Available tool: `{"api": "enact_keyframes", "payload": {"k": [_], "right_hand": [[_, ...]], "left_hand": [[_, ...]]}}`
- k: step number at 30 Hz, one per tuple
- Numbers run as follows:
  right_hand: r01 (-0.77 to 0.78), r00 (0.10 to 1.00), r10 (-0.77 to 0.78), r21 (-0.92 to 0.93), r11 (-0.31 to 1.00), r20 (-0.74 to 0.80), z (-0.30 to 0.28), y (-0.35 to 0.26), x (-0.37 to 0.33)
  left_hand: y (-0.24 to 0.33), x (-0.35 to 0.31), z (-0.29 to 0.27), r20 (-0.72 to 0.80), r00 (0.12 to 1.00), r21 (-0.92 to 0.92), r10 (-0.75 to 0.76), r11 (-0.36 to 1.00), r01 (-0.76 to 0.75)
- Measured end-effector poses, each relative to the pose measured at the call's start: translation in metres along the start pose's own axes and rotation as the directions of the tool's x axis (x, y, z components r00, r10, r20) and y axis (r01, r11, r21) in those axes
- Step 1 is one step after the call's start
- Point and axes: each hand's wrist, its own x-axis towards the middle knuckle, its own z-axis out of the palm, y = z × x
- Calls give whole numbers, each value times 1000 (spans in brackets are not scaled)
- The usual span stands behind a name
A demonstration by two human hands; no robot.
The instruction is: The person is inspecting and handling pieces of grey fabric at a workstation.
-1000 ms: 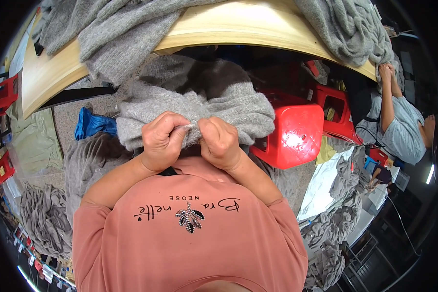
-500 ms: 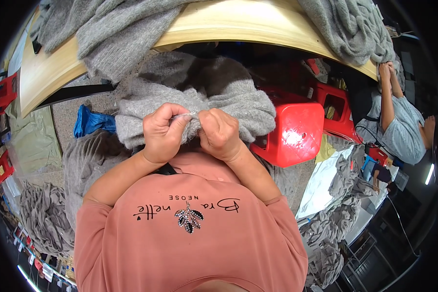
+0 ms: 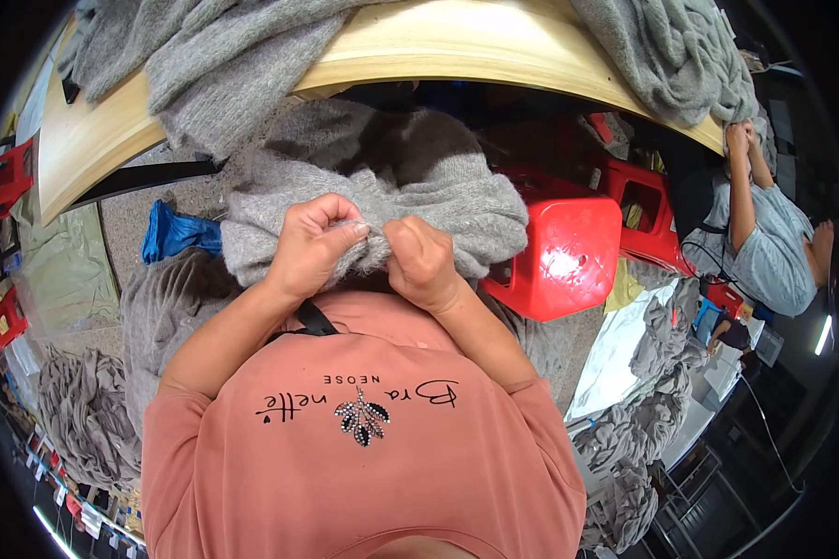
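A fuzzy grey knitted garment (image 3: 466, 200) lies bunched across my lap, just below the table edge. My left hand (image 3: 317, 244) pinches a fold of it between thumb and forefinger. Close beside it, my right hand (image 3: 422, 261) is closed on the same knit, fingers curled under. A small ridge of the fabric shows in the narrow gap between the two hands. Whether a needle or thread is in the fingers is too small to tell.
A pale wooden table (image 3: 438, 42) curves ahead, with grey knitwear (image 3: 224, 84) hanging over it. To the right stand red plastic stools (image 3: 569, 247). A blue bag (image 3: 179, 233) lies left on the floor near heaped knits (image 3: 89, 415). Another person (image 3: 760, 233) works at far right.
The hands have drawn slightly apart, and the right hand has turned a little and moved lower. The garment stays in place on my lap.
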Motion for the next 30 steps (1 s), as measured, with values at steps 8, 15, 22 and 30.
{"api": "enact_keyframes", "payload": {"k": [8, 15, 22, 30], "right_hand": [[-516, 856, 325, 645, 563, 402, -16, 5, -9], [-463, 886, 267, 688, 558, 379, -21, 10, 3], [-388, 920, 345, 563, 730, 187, -7, -5, 12], [-344, 939, 312, 401, 849, 144, -7, -5, 10]], "left_hand": [[15, 3, -7, 165, 973, 159, -160, 978, 134], [16, 5, -2, 139, 985, 246, -103, 967, 67], [18, 4, 1, 165, 982, 253, -89, 967, 45], [8, 5, 2, 176, 948, -25, -265, 962, 273]]}}
